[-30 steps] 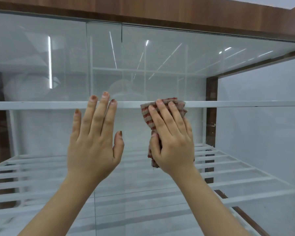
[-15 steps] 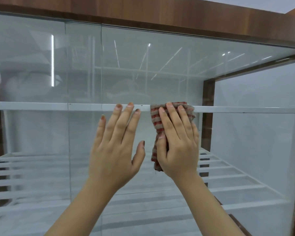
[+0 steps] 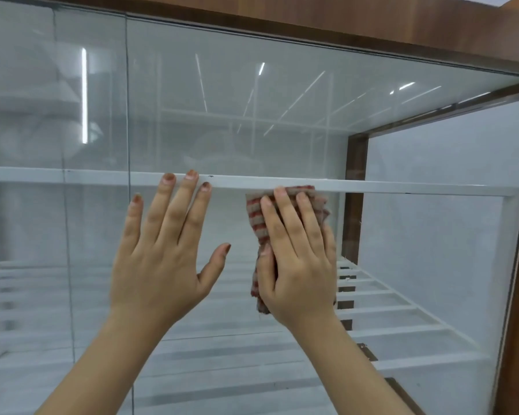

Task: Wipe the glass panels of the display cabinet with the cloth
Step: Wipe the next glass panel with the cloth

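**Striped cloth works along the glass under the rail**

Red-and-tan striped cloth (image 3: 285,232), a soft ribbed weave bunched into a pad, sits flat against the glass (image 3: 282,115) of the cabinet front, its top edge touching the white rail (image 3: 402,188) behind the pane. The right hand (image 3: 297,265) presses it there with fingers laid straight over the fabric and the thumb tucked along its left edge; no grip closes round it, it is held by pressure alone. The left hand (image 3: 162,259) lies open and flat on the glass just beside, fingers spread, tips reaching the rail line.

Against half a second ago, both hands sit further left against the cabinet, the gap between them is wider, and the vertical seam (image 3: 128,115) between panes stands nearer the left hand. I would judge the wipe to be mid-pass across this pane, with the upper stretch and the far side not yet reached.

Glass here is smooth and glossy, throwing back thin streaks of ceiling light. Inside, white slatted shelves (image 3: 372,295) run flat and matte. Dark wood frame (image 3: 372,22), grained and polished, caps the top and right edge.
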`<state>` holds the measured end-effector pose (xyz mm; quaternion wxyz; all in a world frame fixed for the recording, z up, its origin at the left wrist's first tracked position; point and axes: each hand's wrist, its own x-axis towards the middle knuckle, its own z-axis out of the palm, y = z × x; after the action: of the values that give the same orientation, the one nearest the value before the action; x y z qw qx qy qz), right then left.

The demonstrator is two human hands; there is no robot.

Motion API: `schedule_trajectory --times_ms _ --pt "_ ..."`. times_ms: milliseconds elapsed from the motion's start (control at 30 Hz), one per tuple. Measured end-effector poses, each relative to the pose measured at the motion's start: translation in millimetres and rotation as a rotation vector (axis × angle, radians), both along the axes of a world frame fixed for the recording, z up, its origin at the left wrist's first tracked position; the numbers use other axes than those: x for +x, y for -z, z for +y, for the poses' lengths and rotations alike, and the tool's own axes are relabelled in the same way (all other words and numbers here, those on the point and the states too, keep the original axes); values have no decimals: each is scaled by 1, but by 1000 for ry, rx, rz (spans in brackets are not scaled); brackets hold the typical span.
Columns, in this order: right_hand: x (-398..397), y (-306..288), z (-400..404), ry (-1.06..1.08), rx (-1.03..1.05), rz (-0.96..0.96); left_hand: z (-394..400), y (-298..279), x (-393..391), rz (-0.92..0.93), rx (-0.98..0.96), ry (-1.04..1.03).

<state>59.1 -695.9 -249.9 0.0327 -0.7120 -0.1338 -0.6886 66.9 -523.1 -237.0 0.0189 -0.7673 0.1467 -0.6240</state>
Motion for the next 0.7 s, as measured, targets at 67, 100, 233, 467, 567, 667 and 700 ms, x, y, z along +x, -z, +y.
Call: schedule_trajectory --times_ms 67,100,233,467,567,667,700 --pt "0 -16 -7 -8 0 -7 0 0 0 -8 -5 -3" --pt "0 -21 -14 -8 25 -9 0 0 0 -11 -7 -4" --pt "-1 -14 -40 -5 154 -34 -1 0 -1 -18 -14 -4" --pt "-1 16 -16 25 -5 15 -3 1 0 -37 -14 -10" --pt "-2 -9 -22 1 -47 10 -4 0 0 -40 -19 -2" --pt "-3 -26 -43 11 29 -7 -3 0 0 -42 -25 7" --pt "-4 -27 -51 16 63 -13 -3 0 -1 -44 -27 11"
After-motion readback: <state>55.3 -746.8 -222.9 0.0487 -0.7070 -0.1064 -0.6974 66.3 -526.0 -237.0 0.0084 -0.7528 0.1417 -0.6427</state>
